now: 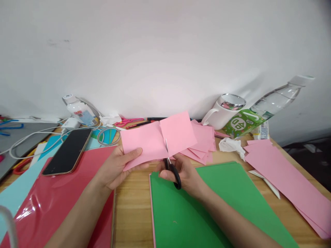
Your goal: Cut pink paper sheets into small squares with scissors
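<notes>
My left hand grips the left end of a pink paper strip, thumb on top and fingers underneath. In my right hand is a pair of black-handled scissors, its blades around the paper's lower edge. A cut runs through the strip between the blades, and the square piece on the right sits tilted against the rest. Behind it lies a loose pile of cut pink paper pieces, partly hidden by the strip. Both hands are above the table, in front of the pile.
Green paper sheets lie under my right arm; a red plastic-covered pack is under my left. A phone rests on that pack. Long pink strips lie at right. A white mug and a clear bottle stand behind.
</notes>
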The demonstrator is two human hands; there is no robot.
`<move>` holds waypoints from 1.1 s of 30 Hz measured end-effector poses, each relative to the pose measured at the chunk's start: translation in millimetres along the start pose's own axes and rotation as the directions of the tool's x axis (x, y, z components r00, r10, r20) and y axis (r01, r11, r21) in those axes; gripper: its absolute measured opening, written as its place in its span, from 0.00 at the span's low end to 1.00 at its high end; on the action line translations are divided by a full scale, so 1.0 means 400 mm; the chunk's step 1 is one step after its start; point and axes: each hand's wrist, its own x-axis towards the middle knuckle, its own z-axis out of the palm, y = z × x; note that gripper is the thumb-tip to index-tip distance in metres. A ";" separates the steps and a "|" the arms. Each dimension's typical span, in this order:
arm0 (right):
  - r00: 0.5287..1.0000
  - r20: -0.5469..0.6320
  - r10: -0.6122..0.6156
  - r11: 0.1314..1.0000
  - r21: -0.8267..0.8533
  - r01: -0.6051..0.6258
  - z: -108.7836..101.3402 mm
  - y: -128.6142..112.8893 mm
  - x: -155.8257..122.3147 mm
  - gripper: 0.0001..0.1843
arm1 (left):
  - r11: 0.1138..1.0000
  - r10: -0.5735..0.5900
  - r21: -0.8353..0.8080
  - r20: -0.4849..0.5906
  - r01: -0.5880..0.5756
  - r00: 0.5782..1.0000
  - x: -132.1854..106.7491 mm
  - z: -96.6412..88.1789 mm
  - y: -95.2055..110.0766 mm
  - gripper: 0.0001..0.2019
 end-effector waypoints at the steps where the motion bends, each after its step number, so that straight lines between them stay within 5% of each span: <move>1: 1.000 0.005 0.000 1.000 0.010 -0.001 0.000 0.001 0.001 0.25 | 1.000 0.001 0.012 0.006 -0.001 1.000 -0.001 0.000 -0.001 0.25; 15: 1.000 -0.007 -0.027 0.998 -0.051 0.026 0.004 -0.008 -0.002 0.23 | 1.000 -0.021 -0.003 0.020 0.021 1.000 -0.001 -0.011 0.006 0.15; 33: 1.000 0.010 -0.002 0.999 -0.043 0.003 0.002 -0.008 -0.005 0.23 | 0.999 0.007 0.043 0.029 -0.009 1.000 -0.005 -0.007 0.007 0.20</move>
